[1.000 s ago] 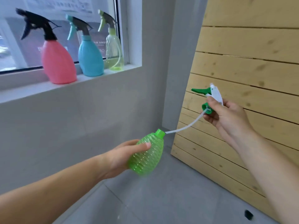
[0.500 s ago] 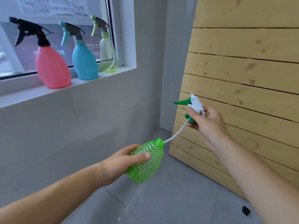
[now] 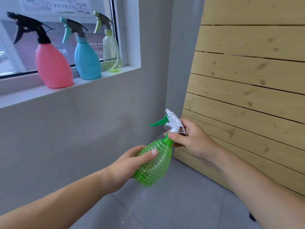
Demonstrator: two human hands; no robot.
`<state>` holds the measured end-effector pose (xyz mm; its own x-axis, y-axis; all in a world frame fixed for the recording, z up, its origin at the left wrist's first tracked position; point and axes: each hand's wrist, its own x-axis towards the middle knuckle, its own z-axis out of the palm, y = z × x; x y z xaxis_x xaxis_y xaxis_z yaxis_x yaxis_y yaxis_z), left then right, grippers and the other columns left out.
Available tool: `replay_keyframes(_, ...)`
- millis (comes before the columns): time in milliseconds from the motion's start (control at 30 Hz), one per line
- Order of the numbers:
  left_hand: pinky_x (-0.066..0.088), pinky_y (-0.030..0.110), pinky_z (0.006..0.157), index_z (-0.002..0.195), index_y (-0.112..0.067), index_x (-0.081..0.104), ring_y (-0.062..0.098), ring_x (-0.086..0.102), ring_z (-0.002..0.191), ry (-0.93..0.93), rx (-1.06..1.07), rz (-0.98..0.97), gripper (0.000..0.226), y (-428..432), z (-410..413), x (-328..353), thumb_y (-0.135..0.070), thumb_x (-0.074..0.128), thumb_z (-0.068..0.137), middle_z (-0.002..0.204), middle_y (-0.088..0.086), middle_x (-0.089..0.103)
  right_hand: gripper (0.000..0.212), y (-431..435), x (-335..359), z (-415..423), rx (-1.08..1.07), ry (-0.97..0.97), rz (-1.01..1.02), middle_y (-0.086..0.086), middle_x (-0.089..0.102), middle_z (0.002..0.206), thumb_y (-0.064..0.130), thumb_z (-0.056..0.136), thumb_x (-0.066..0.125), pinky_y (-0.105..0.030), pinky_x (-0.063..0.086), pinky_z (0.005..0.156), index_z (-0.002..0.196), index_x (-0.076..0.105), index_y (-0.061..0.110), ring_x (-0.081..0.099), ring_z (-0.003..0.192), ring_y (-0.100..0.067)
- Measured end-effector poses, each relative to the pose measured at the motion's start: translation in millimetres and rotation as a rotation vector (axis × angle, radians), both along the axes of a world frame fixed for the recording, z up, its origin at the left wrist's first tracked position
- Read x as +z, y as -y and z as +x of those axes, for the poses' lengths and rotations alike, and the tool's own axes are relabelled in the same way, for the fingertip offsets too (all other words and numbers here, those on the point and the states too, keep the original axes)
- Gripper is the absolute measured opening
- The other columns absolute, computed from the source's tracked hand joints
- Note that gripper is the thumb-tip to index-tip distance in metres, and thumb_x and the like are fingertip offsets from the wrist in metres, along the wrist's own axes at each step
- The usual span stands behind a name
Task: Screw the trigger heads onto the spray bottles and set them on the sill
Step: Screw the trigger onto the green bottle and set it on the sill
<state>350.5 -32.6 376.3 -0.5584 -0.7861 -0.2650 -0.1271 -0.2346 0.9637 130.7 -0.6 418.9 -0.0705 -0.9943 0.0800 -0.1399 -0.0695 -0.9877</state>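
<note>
Your right hand (image 3: 189, 139) pinches the trigger head (image 3: 173, 122) at the neck of the green bottle (image 3: 155, 164), which your left hand (image 3: 130, 164) wraps around. Screwing seems unfinished. Three finished bottles stand on the sill (image 3: 54, 93); this one must join them.

So there's a ribbed see-through green bottle (image 3: 154, 164) with a white-and-green trigger head (image 3: 171, 122), plus a pink bottle (image 3: 52, 66) with a black top, a blue one (image 3: 87, 62), and a clear yellowish one (image 3: 112, 54).
</note>
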Motion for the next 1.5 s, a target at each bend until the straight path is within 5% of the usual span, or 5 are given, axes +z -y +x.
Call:
replay_keyframes(233,0.055,0.048,0.097,0.122,-0.022,0.072,0.032,0.073,0.114,-0.028,0.0,0.055,0.065,-4.7,-4.9,0.6,-0.06,0.077,0.069,0.127,0.016,0.072,0.031,0.7,-1.2,1.9,0.073,0.048,-0.029,-0.01,0.074,0.104,0.003,0.09,0.063,-0.023,0.054,0.07,0.12,0.058,0.009,0.07,0.085,-0.014)
replay_keyframes(600,0.061,0.032,0.077,0.116,-0.025,0.072,0.017,0.078,0.094,-0.013,0.009,0.023,0.055,-6.8,-10.6,1.7,-0.058,0.077,0.073,0.106,0.002,0.081,0.034,3.9,-11.1,9.8,-0.089,-0.078,-0.009,-0.001,0.068,0.098,0.033,0.086,0.072,-0.034,0.059,0.08,0.116,0.061,0.018,0.068,0.086,-0.013)
replay_keyframes(767,0.063,0.034,0.079,0.118,-0.024,0.072,0.02,0.078,0.097,-0.019,0.024,-0.002,0.064,-3.9,-9.0,4.5,-0.063,0.079,0.067,0.111,0.006,0.08,0.026,5.8,-5.3,4.3,0.028,0.107,-0.01,-0.006,0.069,0.1,0.011,0.088,0.07,-0.025,0.056,0.074,0.112,0.063,0.016,0.068,0.084,-0.013)
replay_keyframes(933,0.062,0.034,0.08,0.119,-0.024,0.07,0.02,0.078,0.099,-0.015,0.014,-0.013,0.068,-6.0,-9.8,3.2,-0.064,0.079,0.065,0.108,0.002,0.081,0.036,5.5,-9.3,9.9,-0.038,0.004,0.009,0.0,0.063,0.082,0.032,0.086,0.072,-0.028,0.057,0.07,0.108,0.06,0.006,0.064,0.075,-0.013)
replay_keyframes(1500,0.063,0.035,0.08,0.119,-0.026,0.071,0.02,0.078,0.098,0.017,0.011,0.0,0.067,-5.0,-7.6,-0.4,-0.065,0.08,0.065,0.11,0.005,0.081,0.031,7.8,-10.0,11.1,-0.028,0.017,0.044,-0.005,0.063,0.087,0.021,0.089,0.07,-0.033,0.059,0.075,0.112,0.061,0.003,0.065,0.078,-0.018)
